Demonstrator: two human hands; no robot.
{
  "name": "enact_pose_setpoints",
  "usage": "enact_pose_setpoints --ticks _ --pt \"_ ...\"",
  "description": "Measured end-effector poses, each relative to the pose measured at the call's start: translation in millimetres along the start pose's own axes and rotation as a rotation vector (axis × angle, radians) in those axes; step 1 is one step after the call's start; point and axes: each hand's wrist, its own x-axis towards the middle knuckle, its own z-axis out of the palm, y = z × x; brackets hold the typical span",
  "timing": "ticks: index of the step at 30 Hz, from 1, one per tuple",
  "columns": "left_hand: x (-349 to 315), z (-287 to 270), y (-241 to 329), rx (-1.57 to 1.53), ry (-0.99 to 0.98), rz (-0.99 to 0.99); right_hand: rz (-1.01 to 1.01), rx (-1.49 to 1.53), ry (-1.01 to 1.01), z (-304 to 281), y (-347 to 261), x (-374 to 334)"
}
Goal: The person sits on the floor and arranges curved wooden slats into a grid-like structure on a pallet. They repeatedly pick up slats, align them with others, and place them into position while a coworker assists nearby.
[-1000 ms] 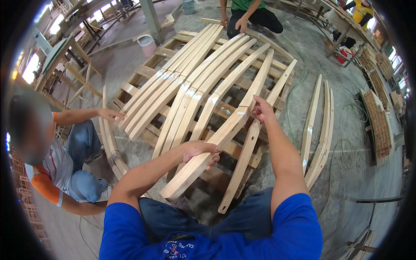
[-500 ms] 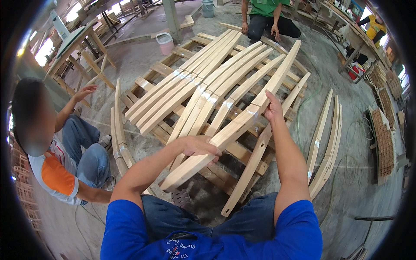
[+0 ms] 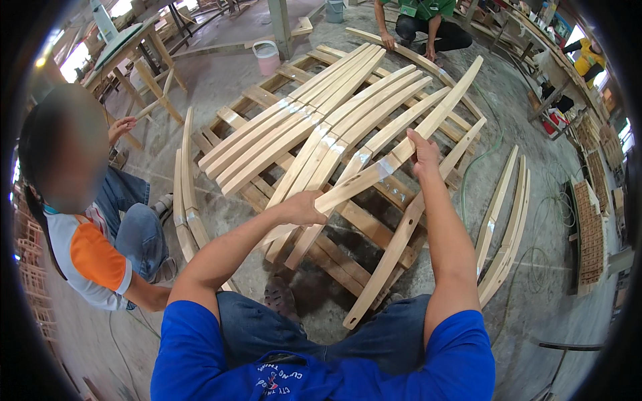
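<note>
A long, bent wooden slat (image 3: 361,182) lies across both my hands above the pallet (image 3: 339,262). My left hand (image 3: 304,208) is wrapped round its near part. Farther along, my right hand (image 3: 424,154) grips it from the right side, thumb uppermost. A slot shows in the slat's face between my hands. Left of it, several similar pale slats (image 3: 294,120) lie side by side on the pallet. Another slat (image 3: 384,267), with holes in it, rests to the right of my right forearm, its near end close to my knees.
A seated person (image 3: 93,247) is close on my left, beside more curved slats (image 3: 187,194). Across the pallet, a person in green (image 3: 428,17) crouches with hands at a curved slat (image 3: 414,59). More slats (image 3: 511,234) lie on the floor at right. A pink bucket (image 3: 268,61) stands beyond.
The held slat has been rolled so its slotted face shows, and its near end has shifted. The person in green has leaned forward and now has both hands at the far slat.
</note>
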Motion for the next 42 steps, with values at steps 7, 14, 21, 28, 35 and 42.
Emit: enact_pose_setpoints --ticks 7,14,21,28,35,42 --pt "5.4 6.3 14.9 0.045 0.0 0.03 -0.001 -0.023 0.053 -24.4 6.4 10.5" --pt "9.9 9.5 0.0 0.159 0.124 0.113 0.047 -0.039 0.035 -19.0 2.5 1.9" --pt "11.1 10.0 15.9 0.201 0.071 0.103 0.03 -0.024 0.022 -35.3 1.2 12.0" --pt "15.7 29.6 2.2 0.143 0.123 0.145 0.048 -0.062 0.026 -36.3 5.2 8.8" --pt "19.5 34.0 1.3 0.181 0.105 0.131 0.059 -0.133 0.083 -42.6 11.6 13.0" --pt "13.9 33.1 9.8 0.122 0.072 0.128 0.076 -0.155 0.075 -47.3 14.5 16.6"
